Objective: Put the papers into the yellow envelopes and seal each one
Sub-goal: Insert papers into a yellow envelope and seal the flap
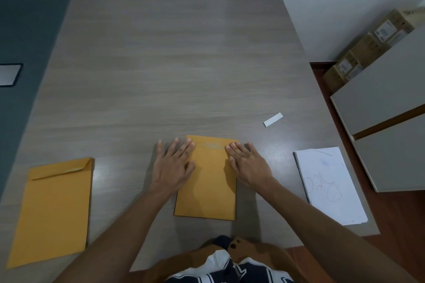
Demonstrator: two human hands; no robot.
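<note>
Nearest to me, the yellow envelope (207, 186) lay flat on the table (161, 64), its long side running away from my body and its flap already folded down at the far end. My left hand (173, 166) rested on its left edge with the fingers (184, 147) straight and spread, pressing flat near the flap line; half of that hand overhung onto the wood. My right hand (247, 163) mirrored it on the right edge, fingers straight and close together, tips on the upper corner. Neither hand gripped anything; both simply pushed down.

A pale smudge ran across the flap between my fingertips, possibly the adhesive strip showing through, though the blur left me unsure. If the glue had not bonded along the whole width, the flap could spring up once I lifted off, most likely in the middle, where no finger bore down. Uneven pressure from the two hands could also skew the envelope on the smooth surface.

To my left sat a second yellow envelope (53, 209), flap apparently unsealed. To my right, just beside the table's edge, waited the stack of papers (331, 186) with red scribbles; a careless elbow could knock them to the floor. Farther out lay a small white strip (273, 119), and beyond the table stood cardboard boxes (368, 46).
</note>
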